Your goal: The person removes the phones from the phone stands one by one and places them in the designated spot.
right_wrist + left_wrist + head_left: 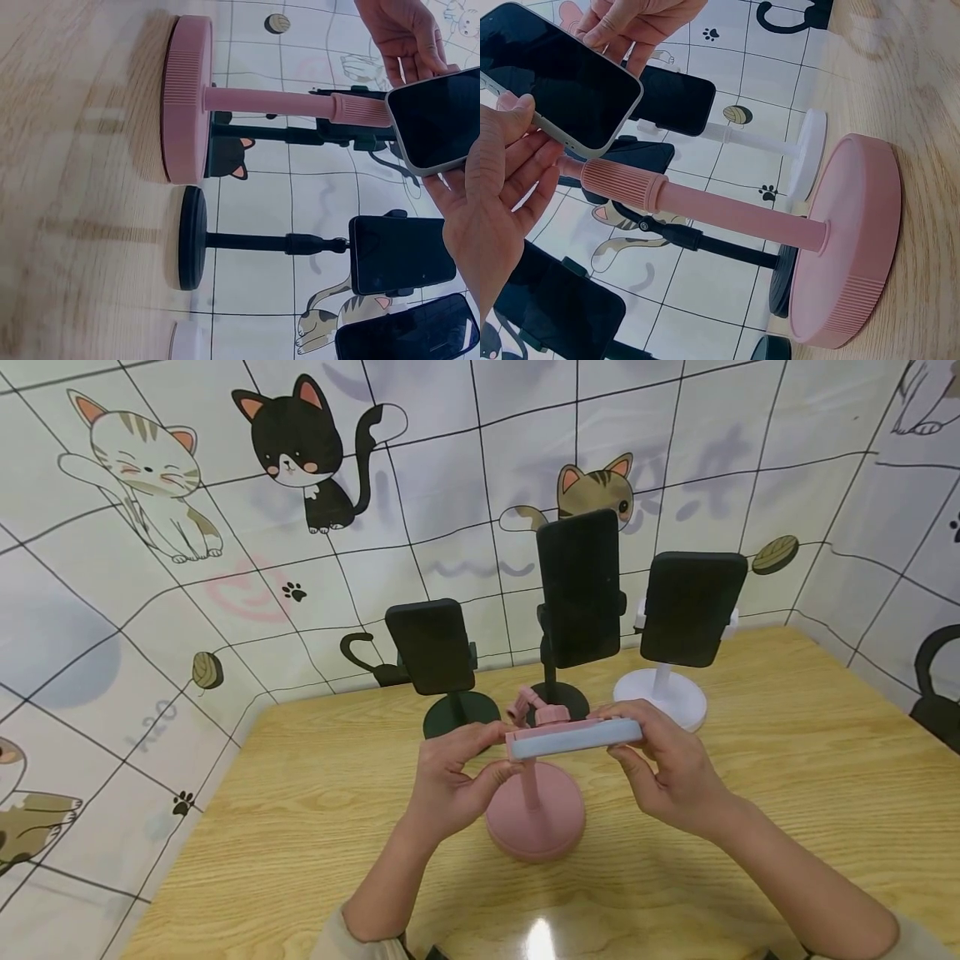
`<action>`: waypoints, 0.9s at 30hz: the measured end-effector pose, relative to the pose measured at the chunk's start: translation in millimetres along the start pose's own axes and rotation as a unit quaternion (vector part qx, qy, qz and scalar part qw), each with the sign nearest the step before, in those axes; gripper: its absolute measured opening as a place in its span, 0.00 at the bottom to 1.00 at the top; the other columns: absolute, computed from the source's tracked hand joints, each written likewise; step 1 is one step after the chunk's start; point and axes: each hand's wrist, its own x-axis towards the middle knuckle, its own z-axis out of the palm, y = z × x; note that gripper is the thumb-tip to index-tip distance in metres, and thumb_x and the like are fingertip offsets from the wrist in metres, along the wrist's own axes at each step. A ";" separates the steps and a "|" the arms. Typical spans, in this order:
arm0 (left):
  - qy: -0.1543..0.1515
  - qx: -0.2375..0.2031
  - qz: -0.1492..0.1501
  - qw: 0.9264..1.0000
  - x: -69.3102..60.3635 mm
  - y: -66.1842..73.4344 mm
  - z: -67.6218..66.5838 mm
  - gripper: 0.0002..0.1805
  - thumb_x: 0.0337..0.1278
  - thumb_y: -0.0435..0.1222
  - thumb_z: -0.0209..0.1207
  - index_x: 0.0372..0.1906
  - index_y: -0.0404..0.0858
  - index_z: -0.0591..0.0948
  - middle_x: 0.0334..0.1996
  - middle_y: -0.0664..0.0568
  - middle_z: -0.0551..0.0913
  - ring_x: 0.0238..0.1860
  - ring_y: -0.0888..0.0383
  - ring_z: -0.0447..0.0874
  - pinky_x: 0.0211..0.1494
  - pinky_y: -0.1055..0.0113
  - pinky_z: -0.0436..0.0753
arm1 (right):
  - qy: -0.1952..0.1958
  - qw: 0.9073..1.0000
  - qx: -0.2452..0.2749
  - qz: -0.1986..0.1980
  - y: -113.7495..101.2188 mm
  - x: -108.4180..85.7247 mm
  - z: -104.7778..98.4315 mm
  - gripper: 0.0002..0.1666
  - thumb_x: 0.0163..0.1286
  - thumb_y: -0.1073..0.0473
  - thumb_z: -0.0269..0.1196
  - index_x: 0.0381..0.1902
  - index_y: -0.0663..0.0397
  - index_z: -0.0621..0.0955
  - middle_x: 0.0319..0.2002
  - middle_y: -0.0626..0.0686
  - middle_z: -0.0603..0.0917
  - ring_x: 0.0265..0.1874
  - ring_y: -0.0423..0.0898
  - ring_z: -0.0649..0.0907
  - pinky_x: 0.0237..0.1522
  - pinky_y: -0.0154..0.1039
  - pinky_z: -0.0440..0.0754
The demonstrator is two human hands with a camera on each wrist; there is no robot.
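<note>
A smartphone (577, 739) in a pale blue-grey case lies over the top of a pink phone stand (540, 827), its edge towards the head camera. My left hand (457, 777) pinches one end, thumb at the front and fingers behind. At the other end my right hand (667, 768) holds the phone the same way. Pink clamp parts show behind the phone; how firmly they seat it is hidden. In the left wrist view the phone's dark screen (559, 75) faces the camera, and the stand's ribbed collar (622, 184) sits just under it.
Behind stand a dark green stand with a phone (431, 647), a black stand with a taller phone (581, 589), and a white stand with a phone (693, 610). All are on the wooden table (322, 827). A cat-patterned tiled backdrop (442, 485) rises behind.
</note>
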 end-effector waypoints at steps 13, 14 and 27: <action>-0.003 -0.012 -0.007 1.000 -1.5 -0.9 -0.3 0.13 0.49 0.32 0.61 0.39 0.27 0.79 0.31 0.42 0.82 0.33 0.54 0.82 0.36 0.61 0.81 | 0.015 1.000 0.012 -0.008 0.0 -1.6 3.9 0.23 0.68 0.58 0.52 0.40 0.80 0.69 0.39 0.63 0.75 0.39 0.40 0.75 0.44 0.26 0.74; -0.004 -0.013 -0.006 1.000 -1.6 -0.9 -0.2 0.14 0.50 0.34 0.61 0.39 0.27 0.79 0.31 0.41 0.82 0.33 0.54 0.82 0.36 0.61 0.81 | 0.015 1.000 0.015 -0.007 0.0 -1.8 3.9 0.22 0.68 0.58 0.52 0.40 0.80 0.69 0.39 0.64 0.75 0.40 0.40 0.75 0.44 0.26 0.74; -0.009 -0.021 0.004 1.000 1.7 -1.0 -0.8 0.16 0.54 0.38 0.59 0.39 0.27 0.78 0.31 0.42 0.82 0.32 0.55 0.80 0.35 0.63 0.81 | 0.038 0.999 0.030 0.015 -2.7 -5.0 5.9 0.25 0.68 0.58 0.53 0.44 0.83 0.68 0.43 0.65 0.76 0.48 0.41 0.77 0.47 0.30 0.73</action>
